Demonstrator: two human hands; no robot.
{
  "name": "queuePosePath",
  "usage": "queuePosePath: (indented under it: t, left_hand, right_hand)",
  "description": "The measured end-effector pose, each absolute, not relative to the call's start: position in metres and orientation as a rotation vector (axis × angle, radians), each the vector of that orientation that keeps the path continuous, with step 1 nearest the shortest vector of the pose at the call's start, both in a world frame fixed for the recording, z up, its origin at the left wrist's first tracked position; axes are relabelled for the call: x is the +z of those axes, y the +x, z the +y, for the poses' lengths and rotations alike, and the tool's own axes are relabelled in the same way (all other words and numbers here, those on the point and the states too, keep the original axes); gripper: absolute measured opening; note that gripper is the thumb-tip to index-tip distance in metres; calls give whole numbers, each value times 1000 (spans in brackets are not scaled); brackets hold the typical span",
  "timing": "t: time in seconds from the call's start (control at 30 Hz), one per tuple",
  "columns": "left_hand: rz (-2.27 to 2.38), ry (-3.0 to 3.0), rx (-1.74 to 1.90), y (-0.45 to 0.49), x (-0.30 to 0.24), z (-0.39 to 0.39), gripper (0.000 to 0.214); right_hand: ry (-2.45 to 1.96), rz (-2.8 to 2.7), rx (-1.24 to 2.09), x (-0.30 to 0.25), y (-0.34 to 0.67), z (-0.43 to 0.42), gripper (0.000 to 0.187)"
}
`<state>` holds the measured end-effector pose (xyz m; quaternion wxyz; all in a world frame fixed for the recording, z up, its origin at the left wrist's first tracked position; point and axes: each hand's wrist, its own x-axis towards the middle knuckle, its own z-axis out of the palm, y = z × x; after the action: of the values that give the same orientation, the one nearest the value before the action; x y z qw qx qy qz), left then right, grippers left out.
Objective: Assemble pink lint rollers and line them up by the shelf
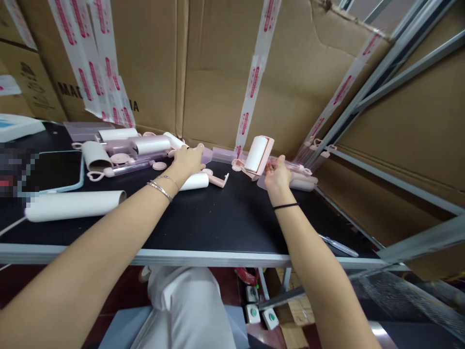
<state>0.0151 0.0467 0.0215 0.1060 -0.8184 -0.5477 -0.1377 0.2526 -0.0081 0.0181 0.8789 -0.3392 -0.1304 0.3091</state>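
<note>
My right hand [279,178], palm turned up, is closed on a lint roller with a white roll and a pink frame [259,155], tilted up above the black table. Its fingertips are partly hidden behind the roller. My left hand [188,164] reaches into the parts at the back with curled fingers; what they grip is hidden. Beside it lie a translucent mauve cover [207,155], a white roll [196,181] and a pink handle piece [218,181]. Under and behind my right hand are more pink roller parts [303,182].
Several rollers and covers [150,145] pile up at the back left. A long white tube [74,204] and a blue-edged tablet [54,170] lie at left. Cardboard [218,72] walls the back. A metal rack [399,194] bounds the right, near a clear-handled tool [339,245].
</note>
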Motion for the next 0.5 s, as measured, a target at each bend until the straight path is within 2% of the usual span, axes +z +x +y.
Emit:
queuePosePath:
  t: [0.13,0.33,0.4,0.5]
  left_hand:
    - [-1592,-2379,-514,19,22,40,46]
    - [-1695,-2413,-650,19,22,37,52]
    - [-1786,-2400,-917,18,26,38,54]
    - [-1793,-2335,-1650,21,32,37,51]
  right_hand:
    - [-645,-304,710,17,251,-6,21]
    - [-612,-455,716,13,241,-6,31]
    - [-605,-502,719,12,238,-6,34]
    - [-585,-521,743,13,234,-7,34]
